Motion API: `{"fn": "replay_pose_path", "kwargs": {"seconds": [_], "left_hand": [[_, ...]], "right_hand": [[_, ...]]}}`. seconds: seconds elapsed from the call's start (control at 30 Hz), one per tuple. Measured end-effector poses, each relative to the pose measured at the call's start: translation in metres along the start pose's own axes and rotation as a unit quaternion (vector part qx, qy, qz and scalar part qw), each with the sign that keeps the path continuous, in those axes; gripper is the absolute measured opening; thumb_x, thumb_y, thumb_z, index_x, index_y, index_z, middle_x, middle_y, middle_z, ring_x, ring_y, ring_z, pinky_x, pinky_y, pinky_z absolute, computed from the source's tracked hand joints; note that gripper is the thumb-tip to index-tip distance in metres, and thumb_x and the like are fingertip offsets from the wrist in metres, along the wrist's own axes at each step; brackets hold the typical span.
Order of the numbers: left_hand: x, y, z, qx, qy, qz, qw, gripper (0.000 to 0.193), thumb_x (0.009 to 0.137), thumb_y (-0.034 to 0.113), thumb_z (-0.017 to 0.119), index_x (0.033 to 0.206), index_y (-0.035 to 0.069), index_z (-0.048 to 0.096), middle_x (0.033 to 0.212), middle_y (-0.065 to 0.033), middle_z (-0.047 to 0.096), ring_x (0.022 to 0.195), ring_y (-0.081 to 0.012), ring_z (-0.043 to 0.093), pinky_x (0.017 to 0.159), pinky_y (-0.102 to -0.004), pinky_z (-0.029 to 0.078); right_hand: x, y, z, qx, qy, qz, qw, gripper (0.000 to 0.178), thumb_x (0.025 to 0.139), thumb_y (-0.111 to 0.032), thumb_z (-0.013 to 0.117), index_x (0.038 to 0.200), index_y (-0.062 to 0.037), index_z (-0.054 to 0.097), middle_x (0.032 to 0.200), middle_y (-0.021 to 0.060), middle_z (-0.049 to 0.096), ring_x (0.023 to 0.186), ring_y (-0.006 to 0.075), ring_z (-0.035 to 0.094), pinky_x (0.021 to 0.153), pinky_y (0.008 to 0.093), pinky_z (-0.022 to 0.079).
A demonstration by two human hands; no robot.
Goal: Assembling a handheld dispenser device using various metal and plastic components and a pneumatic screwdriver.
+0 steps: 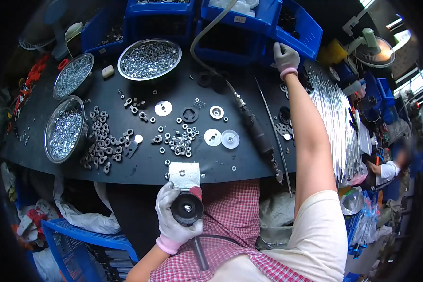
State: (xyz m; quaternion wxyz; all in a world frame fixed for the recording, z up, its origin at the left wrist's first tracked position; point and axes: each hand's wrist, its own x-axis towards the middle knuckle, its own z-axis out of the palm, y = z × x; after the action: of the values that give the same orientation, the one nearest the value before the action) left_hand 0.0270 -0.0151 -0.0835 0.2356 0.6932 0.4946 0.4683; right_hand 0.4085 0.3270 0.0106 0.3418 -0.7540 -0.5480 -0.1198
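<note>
My left hand (171,217), in a white glove with a pink cuff, is closed round a black round housing (187,208) at the table's near edge. A nut sits at the housing's centre. Beyond it is a flat silver metal plate (184,175), and a dark tube (199,254) slants down below it. My right arm is stretched far forward. The gloved right hand (285,57) is at the front of a blue bin (298,41), fingers curled in; anything between them is hidden. Loose nuts (181,142) lie beyond the metal plate.
Metal bowls of nuts (149,59) and small hardware (65,134) stand left. Dark metal fittings (105,141), pale discs (230,139) and a black ring (189,114) lie mid-table. A hose-fed pneumatic tool (256,131) and long metal rods (331,122) are right. Another person (387,170) is far right.
</note>
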Motion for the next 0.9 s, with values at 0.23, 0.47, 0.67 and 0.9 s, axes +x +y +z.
{"fn": "replay_pose_path", "kwargs": {"seconds": [0.23, 0.47, 0.67, 0.9], "left_hand": [[0.004, 0.004, -0.001, 0.007, -0.010, 0.009, 1.000, 0.073, 0.052, 0.013, 0.072, 0.117, 0.004, 0.041, 0.112, -0.0130, 0.047, 0.117, -0.0383, 0.046, 0.101, -0.0493, 0.038], [0.005, -0.002, 0.002, -0.007, -0.004, 0.012, 1.000, 0.073, 0.054, 0.012, 0.074, 0.118, 0.004, 0.041, 0.116, -0.0173, 0.047, 0.116, -0.0390, 0.047, 0.100, -0.0463, 0.039], [-0.002, -0.001, 0.006, -0.008, -0.001, -0.002, 1.000, 0.071, 0.055, 0.016, 0.064, 0.120, 0.003, 0.039, 0.115, -0.0165, 0.045, 0.117, -0.0341, 0.046, 0.103, -0.0445, 0.036], [-0.003, 0.002, 0.003, -0.013, 0.014, 0.002, 1.000, 0.072, 0.053, 0.011, 0.073, 0.117, 0.003, 0.042, 0.115, -0.0178, 0.048, 0.114, -0.0380, 0.048, 0.099, -0.0456, 0.039]], "right_hand": [[0.017, 0.007, -0.041, -0.145, 0.193, -0.258, 0.936, 0.045, 0.078, -0.037, 0.066, 0.118, -0.0175, 0.057, 0.112, 0.0086, 0.061, 0.111, 0.0268, 0.053, 0.091, 0.0426, 0.041], [0.047, 0.006, -0.041, -0.183, -0.043, -0.166, 0.968, 0.048, 0.076, -0.020, 0.073, 0.120, -0.0173, 0.055, 0.117, 0.0085, 0.057, 0.114, 0.0291, 0.053, 0.094, 0.0409, 0.044], [0.041, 0.033, -0.014, -0.279, 0.155, -0.272, 0.908, 0.020, 0.080, -0.009, 0.053, 0.096, -0.0201, 0.058, 0.089, 0.0057, 0.054, 0.086, 0.0256, 0.059, 0.067, 0.0386, 0.050], [0.020, 0.045, 0.012, -0.252, 0.235, -0.294, 0.892, 0.019, 0.078, -0.010, 0.056, 0.094, -0.0203, 0.059, 0.084, 0.0020, 0.054, 0.078, 0.0213, 0.058, 0.065, 0.0357, 0.048]]}}
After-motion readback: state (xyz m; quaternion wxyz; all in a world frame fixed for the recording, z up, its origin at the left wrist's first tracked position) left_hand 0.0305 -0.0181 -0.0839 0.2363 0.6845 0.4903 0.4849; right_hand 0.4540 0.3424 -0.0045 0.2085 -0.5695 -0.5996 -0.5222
